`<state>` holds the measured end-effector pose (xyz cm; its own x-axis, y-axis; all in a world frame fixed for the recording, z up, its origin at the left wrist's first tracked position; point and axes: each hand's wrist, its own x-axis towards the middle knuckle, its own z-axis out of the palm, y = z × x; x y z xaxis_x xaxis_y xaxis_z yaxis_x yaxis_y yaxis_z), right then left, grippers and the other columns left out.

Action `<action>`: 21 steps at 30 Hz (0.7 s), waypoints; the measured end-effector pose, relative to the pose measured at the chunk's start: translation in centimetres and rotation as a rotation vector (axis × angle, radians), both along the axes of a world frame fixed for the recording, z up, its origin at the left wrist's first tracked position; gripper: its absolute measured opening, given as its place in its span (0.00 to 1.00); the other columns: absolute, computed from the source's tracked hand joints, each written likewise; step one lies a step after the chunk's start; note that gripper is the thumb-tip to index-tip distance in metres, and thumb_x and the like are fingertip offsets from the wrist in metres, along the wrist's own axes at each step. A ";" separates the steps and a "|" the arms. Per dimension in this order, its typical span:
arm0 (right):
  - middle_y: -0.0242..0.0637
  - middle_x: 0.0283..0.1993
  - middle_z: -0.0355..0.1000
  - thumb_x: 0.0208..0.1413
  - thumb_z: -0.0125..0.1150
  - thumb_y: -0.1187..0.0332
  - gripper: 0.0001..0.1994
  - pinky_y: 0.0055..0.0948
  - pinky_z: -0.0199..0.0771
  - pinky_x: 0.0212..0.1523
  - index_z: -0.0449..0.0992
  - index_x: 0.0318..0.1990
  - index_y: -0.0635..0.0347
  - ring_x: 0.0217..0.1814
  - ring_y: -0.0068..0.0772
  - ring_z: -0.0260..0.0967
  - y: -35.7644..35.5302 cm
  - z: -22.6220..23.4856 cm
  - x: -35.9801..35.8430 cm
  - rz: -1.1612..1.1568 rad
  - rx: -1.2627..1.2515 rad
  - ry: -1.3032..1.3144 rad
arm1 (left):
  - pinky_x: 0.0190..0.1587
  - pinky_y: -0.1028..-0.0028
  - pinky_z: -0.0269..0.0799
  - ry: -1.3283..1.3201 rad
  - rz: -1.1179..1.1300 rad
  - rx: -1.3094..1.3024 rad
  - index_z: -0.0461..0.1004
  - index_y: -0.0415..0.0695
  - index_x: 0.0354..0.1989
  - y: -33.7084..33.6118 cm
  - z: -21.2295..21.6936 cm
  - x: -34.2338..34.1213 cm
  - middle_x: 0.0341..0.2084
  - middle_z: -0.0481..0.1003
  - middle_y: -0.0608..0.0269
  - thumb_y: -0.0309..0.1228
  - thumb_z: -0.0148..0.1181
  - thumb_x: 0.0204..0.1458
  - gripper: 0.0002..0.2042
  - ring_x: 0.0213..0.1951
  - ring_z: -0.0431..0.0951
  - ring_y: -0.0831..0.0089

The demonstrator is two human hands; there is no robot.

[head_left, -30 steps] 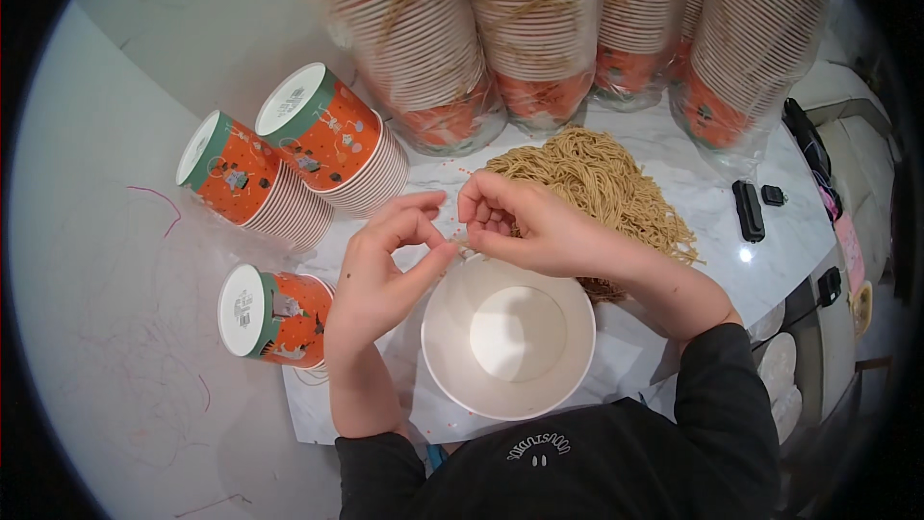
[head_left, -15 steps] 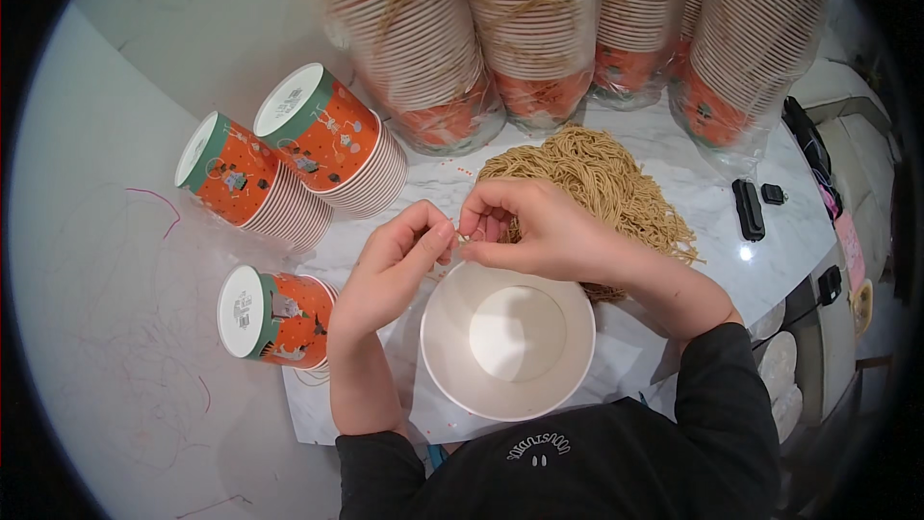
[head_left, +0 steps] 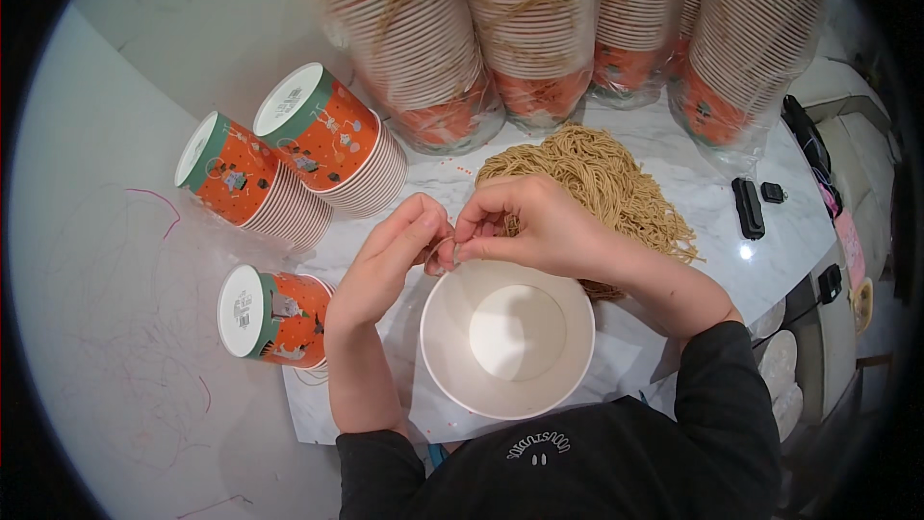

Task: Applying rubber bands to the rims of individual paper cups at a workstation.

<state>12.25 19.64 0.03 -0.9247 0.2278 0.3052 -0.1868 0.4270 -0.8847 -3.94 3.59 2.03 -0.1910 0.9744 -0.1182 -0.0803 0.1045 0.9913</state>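
Left of the white paper bowl point(head_left: 507, 337), three stacks of orange cups point(head_left: 289, 173) lie on their sides on the bench point(head_left: 115, 260). My left hand point(head_left: 390, 255) sits just above the bowl's rim, its grip pinched nearly closed on a thin strand point(head_left: 439, 248). My right hand point(head_left: 539, 226) meets it there, fingertips pinched tight on the same strand. Behind the bowl lies a tan heap of strings point(head_left: 602, 183); beyond it stand bagged cup stacks point(head_left: 539, 29).

The left hand point(head_left: 385, 265) was open and apart, and now its fingers pinch together right against the right hand point(head_left: 539, 226) over the white cup point(head_left: 507, 337).
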 end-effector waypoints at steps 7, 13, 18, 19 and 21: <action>0.35 0.36 0.79 0.56 0.67 0.74 0.06 0.27 0.78 0.41 0.81 0.39 0.66 0.38 0.25 0.77 0.3 -0.3 -0.2 -0.023 0.021 0.030 | 0.36 0.83 0.64 0.172 0.076 -0.024 0.69 0.41 0.52 -0.1 -0.4 -0.1 0.30 0.70 0.73 0.26 0.57 0.64 0.10 0.31 0.68 0.85; 0.34 0.36 0.80 0.57 0.65 0.74 0.07 0.27 0.77 0.42 0.81 0.40 0.67 0.38 0.23 0.77 0.7 -0.5 -0.2 -0.045 -0.024 -0.025 | 0.30 0.78 0.65 0.738 0.127 -0.119 0.77 0.37 0.45 -1.3 0.3 -0.1 0.26 0.72 0.68 0.25 0.63 0.54 0.11 0.27 0.67 0.82; 0.35 0.37 0.79 0.58 0.64 0.74 0.07 0.26 0.77 0.42 0.81 0.41 0.67 0.39 0.23 0.77 0.5 -0.7 -0.3 -0.029 0.002 -0.010 | 0.29 0.74 0.67 0.894 0.162 -0.032 0.80 0.38 0.38 -1.4 0.9 0.7 0.26 0.75 0.62 0.26 0.64 0.52 0.07 0.24 0.69 0.75; 0.36 0.37 0.79 0.58 0.64 0.74 0.07 0.26 0.77 0.41 0.81 0.41 0.67 0.39 0.24 0.77 0.6 -0.7 -0.3 -0.033 0.004 0.007 | 0.29 0.74 0.67 0.893 0.161 -0.030 0.80 0.38 0.38 -1.4 1.0 0.8 0.26 0.75 0.62 0.26 0.64 0.52 0.07 0.24 0.69 0.75; 0.36 0.38 0.78 0.58 0.64 0.74 0.07 0.27 0.77 0.41 0.80 0.42 0.67 0.39 0.24 0.77 0.5 -0.7 -0.2 -0.039 0.008 0.023 | 0.29 0.72 0.68 0.978 0.155 -0.045 0.81 0.38 0.38 -1.4 1.3 1.0 0.26 0.76 0.59 0.26 0.65 0.51 0.08 0.24 0.71 0.72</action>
